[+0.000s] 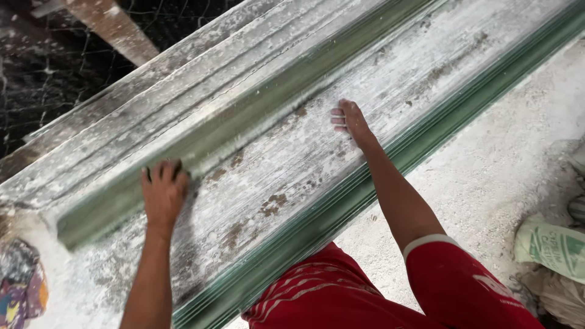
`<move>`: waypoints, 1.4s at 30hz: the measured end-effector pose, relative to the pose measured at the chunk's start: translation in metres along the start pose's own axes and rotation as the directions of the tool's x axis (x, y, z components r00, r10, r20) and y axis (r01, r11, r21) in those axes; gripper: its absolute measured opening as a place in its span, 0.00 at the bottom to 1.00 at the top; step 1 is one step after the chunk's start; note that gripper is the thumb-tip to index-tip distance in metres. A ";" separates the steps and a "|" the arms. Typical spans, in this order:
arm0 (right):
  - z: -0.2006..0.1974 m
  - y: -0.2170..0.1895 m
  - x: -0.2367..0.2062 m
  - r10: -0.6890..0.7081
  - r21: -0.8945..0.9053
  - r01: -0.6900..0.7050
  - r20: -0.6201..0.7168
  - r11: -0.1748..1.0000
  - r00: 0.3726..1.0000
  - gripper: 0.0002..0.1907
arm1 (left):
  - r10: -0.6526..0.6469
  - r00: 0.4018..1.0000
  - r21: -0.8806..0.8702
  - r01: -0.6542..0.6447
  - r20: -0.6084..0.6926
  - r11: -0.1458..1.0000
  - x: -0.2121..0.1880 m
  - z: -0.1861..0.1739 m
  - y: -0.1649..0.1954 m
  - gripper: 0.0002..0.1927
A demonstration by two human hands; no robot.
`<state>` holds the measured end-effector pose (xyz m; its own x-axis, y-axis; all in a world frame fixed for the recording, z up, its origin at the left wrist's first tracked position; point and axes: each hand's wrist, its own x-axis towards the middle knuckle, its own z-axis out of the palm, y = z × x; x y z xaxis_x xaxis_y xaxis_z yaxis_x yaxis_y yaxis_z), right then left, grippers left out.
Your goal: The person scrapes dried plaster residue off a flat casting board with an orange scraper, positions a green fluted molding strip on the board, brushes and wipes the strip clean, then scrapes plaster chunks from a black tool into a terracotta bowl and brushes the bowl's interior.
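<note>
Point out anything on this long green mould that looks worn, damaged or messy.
The long green mould is caked in white powdery residue, and brown patches show through on its flat face, between the left hand and right hand, as if the coating has worn off. White dust also covers the floor beside it. No cracks show.

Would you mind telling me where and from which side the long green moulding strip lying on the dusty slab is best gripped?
Probably at its near end, where the left hand already rests on the green strip. It is long, narrow and raised above the slab, so fingers can likely hook over its top edge from the person's side. The right hand lies flat on the slab, clear of it.
</note>
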<state>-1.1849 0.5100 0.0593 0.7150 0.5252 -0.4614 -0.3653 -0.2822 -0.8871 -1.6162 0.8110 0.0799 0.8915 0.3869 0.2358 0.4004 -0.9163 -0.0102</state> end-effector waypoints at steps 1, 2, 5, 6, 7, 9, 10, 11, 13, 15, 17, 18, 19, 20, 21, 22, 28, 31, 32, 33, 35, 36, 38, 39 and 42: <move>-0.001 -0.007 0.004 0.024 0.081 -0.022 -0.018 0.996 1.000 0.32 | 0.002 1.000 -0.018 -0.002 -0.005 1.000 -0.013 0.003 0.014 0.03; -0.003 -0.014 0.008 0.039 0.164 -0.033 -0.030 0.986 0.999 0.35 | 0.024 1.000 -0.010 -0.023 0.015 1.000 -0.025 0.005 0.026 0.03; -0.006 -0.029 0.016 0.116 0.297 -0.069 -0.143 0.952 0.983 0.41 | 0.102 0.993 -0.049 -0.099 0.057 0.994 -0.064 0.004 0.068 0.10; -0.009 -0.032 0.018 0.157 0.267 -0.089 -0.245 0.959 0.957 0.41 | 0.105 0.992 -0.063 -0.100 0.070 0.993 -0.073 0.006 0.084 0.09; -0.010 -0.031 0.020 0.200 0.244 -0.120 -0.340 0.962 0.919 0.42 | 0.106 0.990 -0.075 -0.099 0.090 0.992 -0.083 0.008 0.095 0.08; -0.012 -0.020 0.017 0.104 0.256 -0.005 -0.373 0.967 0.922 0.43 | 0.101 0.980 -0.123 -0.080 0.170 0.989 -0.099 0.013 0.109 0.06; -0.010 -0.012 0.015 0.053 0.260 0.054 -0.386 0.964 0.921 0.45 | 0.096 0.973 -0.143 -0.067 0.208 0.987 -0.107 0.015 0.109 0.06; -0.007 -0.002 0.011 0.045 0.268 0.067 -0.390 0.961 0.920 0.47 | 0.081 0.981 -0.198 -0.046 0.176 0.979 -0.115 0.017 0.105 0.06; 0.003 0.023 -0.001 0.036 0.284 0.087 -0.399 0.955 0.916 0.51 | 0.046 0.992 -0.307 -0.007 0.120 0.952 -0.133 0.020 0.086 0.08; 0.017 0.054 -0.020 0.200 0.383 -0.049 -0.365 0.923 0.909 0.54 | 0.058 0.997 -0.351 -0.035 0.055 0.936 -0.153 0.016 0.056 0.11; 0.025 0.081 -0.041 0.168 0.432 -0.043 -0.256 0.901 0.952 0.57 | 0.034 0.990 -0.327 0.011 0.133 0.945 -0.170 0.012 0.039 0.11; 0.026 0.087 -0.043 0.138 0.459 -0.033 -0.197 0.888 0.971 0.58 | 0.021 0.987 -0.308 0.030 0.161 0.951 -0.176 0.011 0.036 0.11; 0.022 0.089 -0.043 0.149 0.470 -0.037 -0.204 0.882 0.967 0.57 | 0.017 0.990 -0.314 0.028 0.141 0.949 -0.178 0.010 0.036 0.11; 0.016 0.089 -0.043 0.156 0.475 -0.035 -0.219 0.879 0.963 0.54 | 0.020 0.992 -0.325 0.021 0.124 0.945 -0.177 0.010 0.041 0.11; 0.006 0.085 -0.039 0.163 0.479 -0.035 -0.229 0.877 0.960 0.51 | 0.022 0.994 -0.332 0.016 0.111 0.943 -0.173 0.011 0.049 0.11; -0.003 0.079 -0.034 0.167 0.481 -0.034 -0.236 0.876 0.957 0.49 | 0.036 0.992 -0.336 0.006 0.118 0.942 -0.167 0.013 0.060 0.11; -0.059 0.027 -0.016 0.228 0.282 -0.149 -0.271 0.948 0.935 0.37 | 0.058 0.995 -0.269 -0.033 0.085 0.963 -0.110 0.019 0.114 0.11; -0.057 0.015 -0.018 0.273 0.098 -0.255 -0.375 0.962 0.886 0.32 | 0.019 0.998 -0.275 -0.004 0.054 0.962 -0.099 0.013 0.121 0.15; -0.054 0.013 -0.018 0.271 0.051 -0.274 -0.400 0.960 0.876 0.30 | 0.014 0.999 -0.283 -0.002 0.039 0.959 -0.098 0.011 0.121 0.16; -0.052 0.012 -0.019 0.267 0.007 -0.291 -0.418 0.957 0.868 0.30 | 0.003 1.000 -0.289 0.005 0.027 0.957 -0.098 0.009 0.120 0.16; -0.050 0.015 -0.018 0.241 -0.100 -0.311 -0.427 0.945 0.872 0.27 | -0.005 1.000 -0.294 0.012 0.025 0.956 -0.097 0.008 0.117 0.17; -0.049 0.017 -0.017 0.198 -0.197 -0.300 -0.415 0.933 0.888 0.26 | -0.015 1.000 -0.295 0.022 0.025 0.955 -0.096 0.007 0.116 0.17; -0.052 0.023 -0.014 0.001 -0.550 -0.207 -0.351 0.809 0.937 0.27 | -0.020 0.999 -0.293 0.031 0.039 0.956 -0.095 0.009 0.113 0.18; -0.053 0.026 -0.013 -0.121 -0.722 -0.131 -0.286 0.680 0.950 0.28 | -0.024 0.999 -0.292 0.038 0.049 0.956 -0.095 0.009 0.112 0.19; -0.054 0.031 -0.010 -0.104 -0.678 -0.131 -0.295 0.724 0.950 0.31 | -0.037 0.988 -0.299 0.081 0.149 0.951 -0.100 0.011 0.110 0.22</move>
<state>-1.1715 0.4521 0.0368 0.8929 0.2917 -0.3430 0.0461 -0.8170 -0.5747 -1.6590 0.6729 0.0443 0.8975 0.4319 0.0891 0.3894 -0.8710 0.2995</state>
